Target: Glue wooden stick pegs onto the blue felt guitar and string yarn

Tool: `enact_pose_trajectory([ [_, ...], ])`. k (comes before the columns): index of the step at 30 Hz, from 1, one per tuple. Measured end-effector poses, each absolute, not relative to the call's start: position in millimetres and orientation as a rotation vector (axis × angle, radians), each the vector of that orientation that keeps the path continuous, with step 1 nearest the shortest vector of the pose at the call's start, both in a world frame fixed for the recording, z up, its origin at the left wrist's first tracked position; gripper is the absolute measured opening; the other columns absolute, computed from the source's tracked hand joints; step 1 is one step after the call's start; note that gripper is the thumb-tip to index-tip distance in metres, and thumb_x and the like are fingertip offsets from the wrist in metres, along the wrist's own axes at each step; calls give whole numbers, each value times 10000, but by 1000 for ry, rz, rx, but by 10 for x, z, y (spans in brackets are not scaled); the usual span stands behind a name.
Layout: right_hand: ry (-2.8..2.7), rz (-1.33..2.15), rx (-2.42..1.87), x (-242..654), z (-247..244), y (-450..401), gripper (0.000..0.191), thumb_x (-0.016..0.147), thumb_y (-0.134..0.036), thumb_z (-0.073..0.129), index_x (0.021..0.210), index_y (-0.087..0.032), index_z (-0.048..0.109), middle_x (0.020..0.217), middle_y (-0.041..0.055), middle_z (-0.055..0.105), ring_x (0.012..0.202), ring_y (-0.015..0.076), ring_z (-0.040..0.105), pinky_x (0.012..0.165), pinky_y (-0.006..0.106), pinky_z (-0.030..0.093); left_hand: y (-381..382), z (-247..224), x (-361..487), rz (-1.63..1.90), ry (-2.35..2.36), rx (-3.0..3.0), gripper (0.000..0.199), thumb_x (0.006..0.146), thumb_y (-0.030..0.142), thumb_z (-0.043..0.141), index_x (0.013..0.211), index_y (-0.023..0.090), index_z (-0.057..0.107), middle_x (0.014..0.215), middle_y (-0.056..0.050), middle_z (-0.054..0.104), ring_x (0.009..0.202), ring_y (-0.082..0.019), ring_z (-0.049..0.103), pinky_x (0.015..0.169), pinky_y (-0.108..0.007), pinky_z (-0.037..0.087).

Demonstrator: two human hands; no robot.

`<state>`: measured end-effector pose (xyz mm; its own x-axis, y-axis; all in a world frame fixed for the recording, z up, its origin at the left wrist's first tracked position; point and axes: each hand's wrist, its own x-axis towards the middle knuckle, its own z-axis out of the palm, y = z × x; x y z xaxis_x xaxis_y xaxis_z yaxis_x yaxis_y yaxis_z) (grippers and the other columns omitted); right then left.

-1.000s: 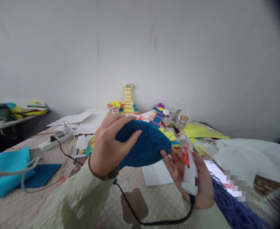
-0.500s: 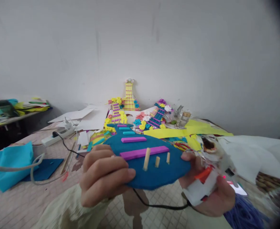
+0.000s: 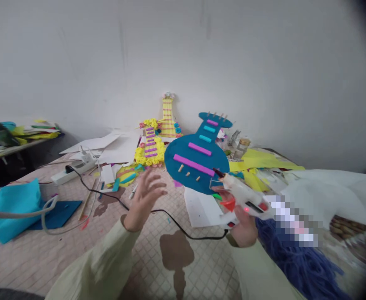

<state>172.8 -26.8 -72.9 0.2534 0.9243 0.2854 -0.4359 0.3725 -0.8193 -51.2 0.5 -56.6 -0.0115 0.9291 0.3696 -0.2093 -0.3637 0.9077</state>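
My right hand (image 3: 243, 225) is wrapped around a white hot glue gun (image 3: 247, 196) with an orange trigger and a dark nozzle pointing up and left. Behind the nozzle stands a blue guitar-shaped board (image 3: 170, 166), tilted, with purple and light-blue strips across it and short wooden pegs. Fingers of the right hand reach its lower edge; whether they grip it I cannot tell. My left hand (image 3: 145, 198) hangs in the air left of the board, fingers spread and holding nothing. A black cord (image 3: 195, 238) runs from the gun across the table.
Two decorated yellow guitar shapes (image 3: 168, 114) stand by the wall. At left are a white power strip (image 3: 76, 170) and light-blue material (image 3: 17, 208). Yellow sheets (image 3: 260, 162), a glass jar (image 3: 242, 148), white material (image 3: 314, 191) and blue yarn (image 3: 295, 254) lie at right.
My left hand has let go of the blue board and opened. The board has moved up and away and turned more upright. The glue gun has swung into plain view in my right hand.
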Motion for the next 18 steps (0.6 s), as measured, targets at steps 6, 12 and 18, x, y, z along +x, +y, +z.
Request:
enact_pose_trajectory([
  [6, -1069, 1012, -739, 1812, -1027, -26, 286, 671, -370, 597, 912, -223, 646, 967, 44, 654, 989, 264, 543, 891, 409, 386, 226, -820, -512, 1125, 697, 733, 344, 831, 399, 451, 1041, 139, 536, 1179, -134, 538, 971, -241, 576, 852, -402, 464],
  [12, -1120, 1035, -804, 1849, -1124, 4, 253, 676, -396, 592, 809, -190, 657, 911, 51, 662, 911, 245, 574, 798, 375, 435, 403, -1089, -522, 1182, 814, 671, 131, 787, 268, 558, 869, 168, 571, 794, -38, 641, 665, -138, 619, 645, -289, 518],
  [18, -962, 1187, -822, 1832, -1157, 36, 257, 680, -328, 624, 894, -186, 638, 844, 45, 676, 776, 220, 606, 733, 376, 451, 527, -1241, -614, 1210, 934, 715, 110, 788, 185, 539, 897, 171, 553, 774, -19, 629, 643, -126, 614, 627, -283, 514],
])
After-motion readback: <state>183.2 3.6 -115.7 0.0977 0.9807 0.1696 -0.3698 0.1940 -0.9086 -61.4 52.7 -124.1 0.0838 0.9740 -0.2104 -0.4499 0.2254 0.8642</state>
